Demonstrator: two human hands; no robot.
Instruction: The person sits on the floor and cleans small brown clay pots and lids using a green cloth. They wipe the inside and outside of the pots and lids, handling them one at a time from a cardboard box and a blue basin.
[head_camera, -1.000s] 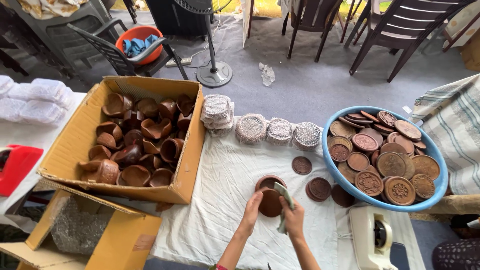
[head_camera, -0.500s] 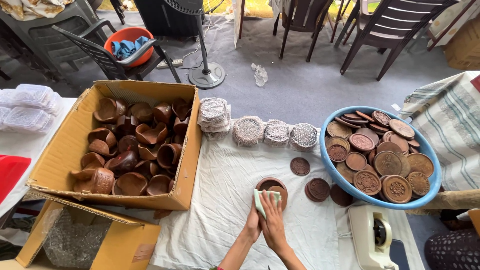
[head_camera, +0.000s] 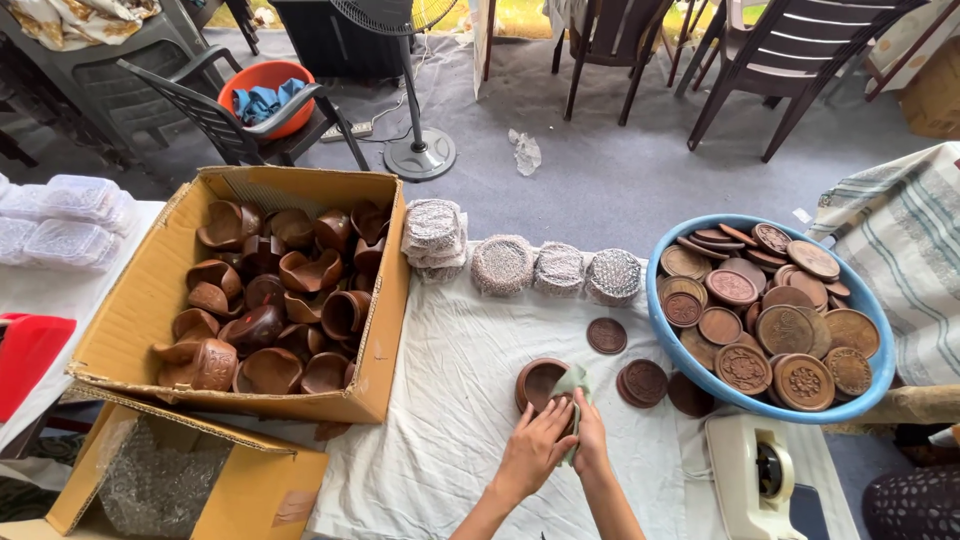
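Fingers (head_camera: 548, 425) of my left hand (head_camera: 532, 452) and right hand (head_camera: 590, 440) press a green cloth (head_camera: 570, 385) against the brown bowl (head_camera: 540, 382) on the tabletop (head_camera: 450, 400). I judge a hard push could slide it into the carved discs (head_camera: 645, 382) beside it.

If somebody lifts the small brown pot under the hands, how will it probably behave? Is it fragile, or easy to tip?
The brown pot looks like fired clay, so it is probably rigid and may chip if knocked. It is low and wide on the white cloth, so tipping seems unlikely. Its matte surface probably grips well under the left hand and right hand.
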